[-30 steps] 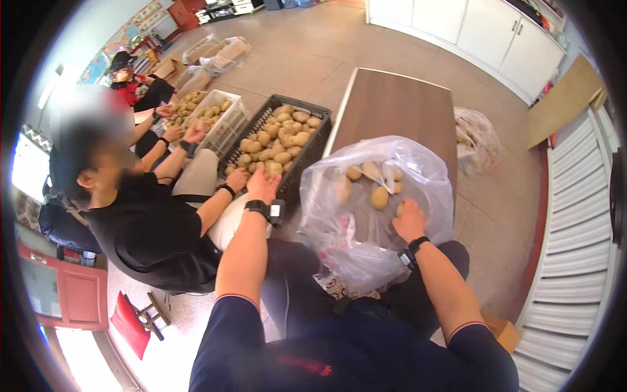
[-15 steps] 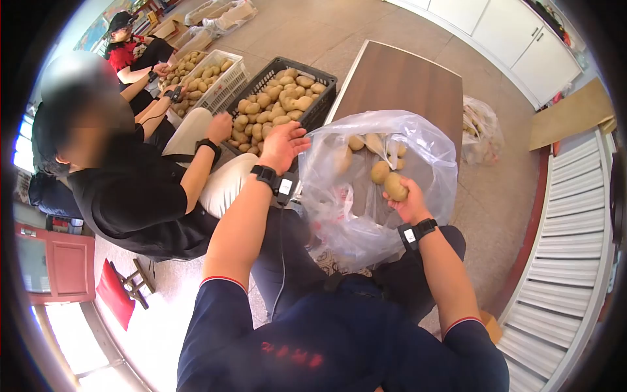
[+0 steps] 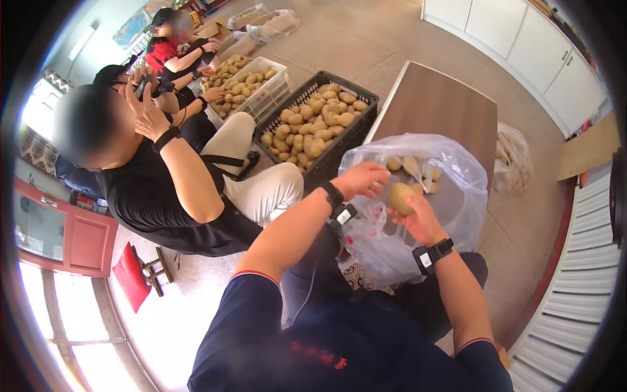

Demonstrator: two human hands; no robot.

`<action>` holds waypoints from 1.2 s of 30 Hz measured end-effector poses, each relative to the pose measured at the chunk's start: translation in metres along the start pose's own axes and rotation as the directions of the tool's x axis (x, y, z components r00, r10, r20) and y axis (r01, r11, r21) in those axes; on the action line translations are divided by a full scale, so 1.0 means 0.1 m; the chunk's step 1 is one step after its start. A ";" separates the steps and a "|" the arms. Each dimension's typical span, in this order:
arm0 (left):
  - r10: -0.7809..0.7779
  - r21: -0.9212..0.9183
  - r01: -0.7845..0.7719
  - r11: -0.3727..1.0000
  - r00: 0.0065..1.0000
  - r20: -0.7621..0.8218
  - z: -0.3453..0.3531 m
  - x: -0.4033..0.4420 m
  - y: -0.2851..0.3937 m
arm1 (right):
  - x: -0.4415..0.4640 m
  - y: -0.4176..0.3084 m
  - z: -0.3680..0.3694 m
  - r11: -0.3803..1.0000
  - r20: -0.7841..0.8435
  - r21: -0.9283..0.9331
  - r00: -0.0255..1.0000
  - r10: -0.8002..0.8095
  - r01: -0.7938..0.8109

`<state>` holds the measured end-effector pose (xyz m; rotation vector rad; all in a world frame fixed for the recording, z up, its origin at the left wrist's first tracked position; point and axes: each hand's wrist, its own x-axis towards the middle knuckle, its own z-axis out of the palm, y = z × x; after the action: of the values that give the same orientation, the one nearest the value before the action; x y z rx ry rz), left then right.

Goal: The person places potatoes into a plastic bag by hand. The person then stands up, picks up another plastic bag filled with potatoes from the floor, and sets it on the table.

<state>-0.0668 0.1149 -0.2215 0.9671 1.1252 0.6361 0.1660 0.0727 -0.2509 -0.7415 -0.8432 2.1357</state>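
Observation:
In my right hand (image 3: 421, 221) is a potato (image 3: 400, 197), gripped above the mouth of a clear plastic bag (image 3: 465, 171). My left hand (image 3: 361, 180) hovers at the bag's left edge, fingers curved and apart, with nothing visible in it; it is close to the held potato but not on it. The bag rests on a brown wooden table (image 3: 444, 108) and hangs down toward my lap. Several more potatoes (image 3: 409, 163) lie inside the bag.
Left of the table, a black crate (image 3: 373, 111) full of potatoes stands beside a white crate (image 3: 279, 85) of potatoes. A co-worker (image 3: 163, 196) sits at my left, others beyond. Another filled bag (image 3: 513, 157) lies on the floor at right.
My view has turned left. My right hand has lifted the potato from inside the bag, and my left hand has moved closer to it. The nearest co-worker's hand has risen toward the head.

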 end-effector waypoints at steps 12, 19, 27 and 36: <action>-0.125 -0.032 0.141 0.990 0.948 0.291 0.09 -0.02 -0.05 | 0.20 -0.03 0.20 0.922 -0.209 -0.379 0.978 -0.004 -0.078; -0.116 -0.054 0.139 0.989 0.944 0.308 -0.01 -0.02 -0.02 | 0.31 0.05 0.13 0.827 -0.234 -0.562 0.959 -0.161 0.002; -0.047 -0.149 0.059 0.987 0.995 0.083 -0.22 -0.07 0.07 | 0.43 0.21 -0.31 0.372 -0.182 -0.928 0.849 -0.496 0.019; 0.049 -0.499 -0.170 0.850 0.968 -0.247 -0.89 0.02 -0.14 | 0.29 0.31 -0.72 -0.196 0.039 -0.977 0.843 -0.537 -0.079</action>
<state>-0.1508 0.1377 -0.2454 0.4999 1.0196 1.1022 0.1874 0.1032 -0.3254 -1.5101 -2.2007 0.3434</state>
